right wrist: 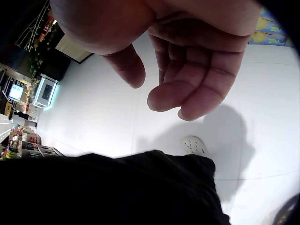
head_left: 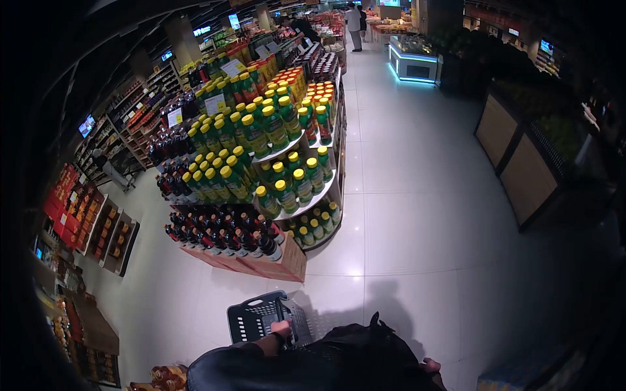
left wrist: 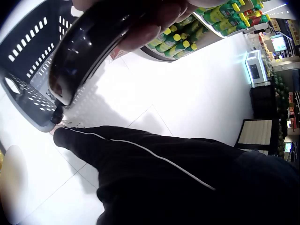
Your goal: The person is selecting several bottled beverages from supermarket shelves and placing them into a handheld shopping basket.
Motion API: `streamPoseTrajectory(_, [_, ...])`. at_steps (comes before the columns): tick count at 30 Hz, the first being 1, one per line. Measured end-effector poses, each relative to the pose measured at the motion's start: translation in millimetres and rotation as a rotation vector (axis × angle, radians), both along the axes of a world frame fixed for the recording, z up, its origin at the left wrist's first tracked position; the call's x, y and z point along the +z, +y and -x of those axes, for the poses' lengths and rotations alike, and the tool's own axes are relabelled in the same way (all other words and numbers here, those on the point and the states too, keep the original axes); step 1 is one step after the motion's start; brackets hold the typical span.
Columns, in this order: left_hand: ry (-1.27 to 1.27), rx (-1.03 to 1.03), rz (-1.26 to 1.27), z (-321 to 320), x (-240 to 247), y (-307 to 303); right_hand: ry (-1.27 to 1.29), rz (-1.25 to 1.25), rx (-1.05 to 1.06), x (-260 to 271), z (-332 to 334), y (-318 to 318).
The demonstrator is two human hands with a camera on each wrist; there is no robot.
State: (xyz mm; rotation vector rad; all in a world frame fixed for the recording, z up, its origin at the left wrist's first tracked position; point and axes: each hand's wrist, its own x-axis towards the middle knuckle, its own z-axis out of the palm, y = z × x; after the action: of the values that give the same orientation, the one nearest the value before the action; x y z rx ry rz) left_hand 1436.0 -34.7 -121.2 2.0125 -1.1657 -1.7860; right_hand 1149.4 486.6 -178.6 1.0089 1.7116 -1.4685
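Note:
My left hand (head_left: 282,328) grips the black handle of a dark grey shopping basket (head_left: 242,320) at the lower middle of the head view. In the left wrist view the fingers (left wrist: 138,36) curl round the glossy black handle (left wrist: 77,56), with the perforated basket (left wrist: 35,28) at the upper left. My right hand (head_left: 431,366) hangs at the body's right side, holding nothing. The right wrist view shows that hand (right wrist: 187,61) with its fingers loosely bent and the thumb apart from them, above the pale floor.
Ahead and left stands a rounded shelf display of green bottles with yellow caps (head_left: 274,127), with dark bottles (head_left: 225,233) on a low box stand (head_left: 287,264). Wooden-sided bins (head_left: 531,179) stand to the right. A lit counter (head_left: 413,65) and a standing person (head_left: 354,26) are farther along the aisle.

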Motion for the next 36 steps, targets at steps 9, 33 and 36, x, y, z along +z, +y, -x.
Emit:
streamPoseTrajectory(9, [-0.038, 0.258, 0.034, 145.6, 35.5, 85.1, 0.067, -0.081, 0.182, 10.7, 236.6, 65.7])
streamPoseTrajectory(33, [0.273, 0.679, -0.090, 563.2, 49.2, -2.1, 0.041, -0.138, 0.684, 71.7, 731.4, -201.0])
streamPoseTrajectory(36, [0.208, 0.679, -0.083, 618.6, 82.6, -18.1, 0.051, -0.206, 0.693, 83.6, 787.0, -245.3])
